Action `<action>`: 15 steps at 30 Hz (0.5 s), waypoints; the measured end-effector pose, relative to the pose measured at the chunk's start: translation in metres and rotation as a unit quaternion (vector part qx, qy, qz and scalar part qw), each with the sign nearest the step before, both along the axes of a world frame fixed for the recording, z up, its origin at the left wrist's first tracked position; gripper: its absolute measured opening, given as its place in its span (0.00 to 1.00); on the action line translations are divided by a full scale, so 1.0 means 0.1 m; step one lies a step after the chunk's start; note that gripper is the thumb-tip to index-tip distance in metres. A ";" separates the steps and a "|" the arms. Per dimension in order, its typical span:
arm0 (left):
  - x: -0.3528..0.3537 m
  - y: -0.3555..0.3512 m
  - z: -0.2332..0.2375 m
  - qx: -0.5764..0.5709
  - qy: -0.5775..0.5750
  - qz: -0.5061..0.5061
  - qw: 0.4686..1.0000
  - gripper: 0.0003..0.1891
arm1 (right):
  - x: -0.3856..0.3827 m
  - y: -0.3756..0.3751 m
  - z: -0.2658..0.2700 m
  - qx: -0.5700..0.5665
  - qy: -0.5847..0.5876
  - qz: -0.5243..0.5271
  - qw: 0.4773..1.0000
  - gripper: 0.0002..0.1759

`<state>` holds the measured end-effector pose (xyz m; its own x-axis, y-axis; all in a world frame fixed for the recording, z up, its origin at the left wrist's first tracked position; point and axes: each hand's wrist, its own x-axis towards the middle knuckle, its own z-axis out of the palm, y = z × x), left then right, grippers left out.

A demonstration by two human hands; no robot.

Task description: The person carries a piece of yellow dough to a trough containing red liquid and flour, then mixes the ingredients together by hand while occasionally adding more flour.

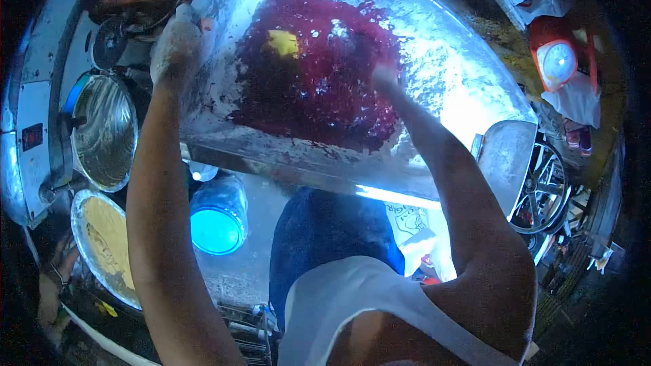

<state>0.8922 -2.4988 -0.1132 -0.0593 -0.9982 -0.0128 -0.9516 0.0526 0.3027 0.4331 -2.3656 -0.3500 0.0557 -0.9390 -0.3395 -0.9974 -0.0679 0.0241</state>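
Your left hand (180, 44) is at the left edge of the metal counter (468, 47), toward its far left corner, and seems to rest against the rim. The light is too poor to make out the fingers, so you can't be sure from here whether they close on that edge or lie loose.

Your right hand (385, 81) is at the right-hand side of the dark red layer (325, 95), with the arm reaching over the counter's near edge. It is a blur, and I cannot tell whether your fingers are spread, drawn together or holding something.

The red layer lies spread over the left and middle part of the counter, short of the near edge, with bright flecks across it. A yellow patch (283, 43) shows in its far left part, between your two hands but closer to the left one.

Below the near edge, by your legs, there is a blue container (218, 220). Beyond your left forearm, a round tray (76, 225) carries a yellow mass (107, 247), and a shiny round pan (103, 135) stands behind it, beside a pale machine (34, 115). Off the counter's near right corner you have a spoked wheel (542, 186); farther up on that side is a red-framed dial (557, 66).
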 end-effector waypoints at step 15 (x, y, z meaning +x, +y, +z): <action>-0.02 0.01 0.11 0.018 -0.017 -0.003 1.000 0.19 | 0.73 0.95 -0.64 0.057 -0.159 0.116 0.979 0.12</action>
